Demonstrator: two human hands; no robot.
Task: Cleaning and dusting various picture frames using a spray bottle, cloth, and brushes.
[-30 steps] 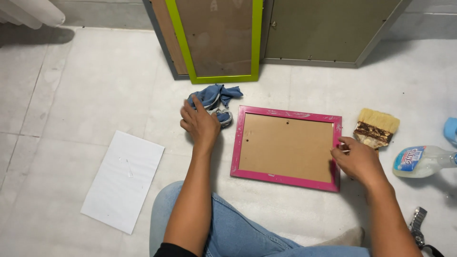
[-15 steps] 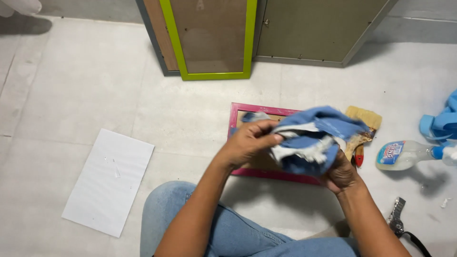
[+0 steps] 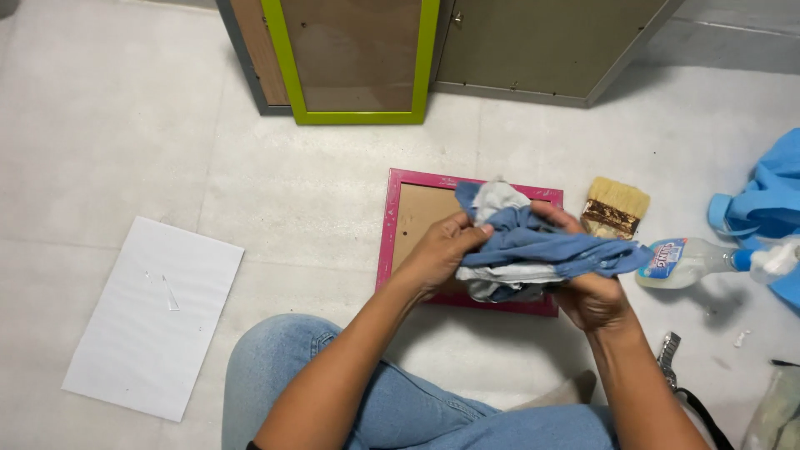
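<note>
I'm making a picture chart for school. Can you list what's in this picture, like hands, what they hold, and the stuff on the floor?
Left hand: left hand grips the blue cloth
Right hand: right hand holds the same cloth from below
Under the hands: pink picture frame, flat on the floor, back side up
Right of frame: paintbrush, then a spray bottle lying on its side
Left side: white sheet on the tiles
At the top: green frame leaning upright, grey frame beside it
Far right: blue bag
</note>
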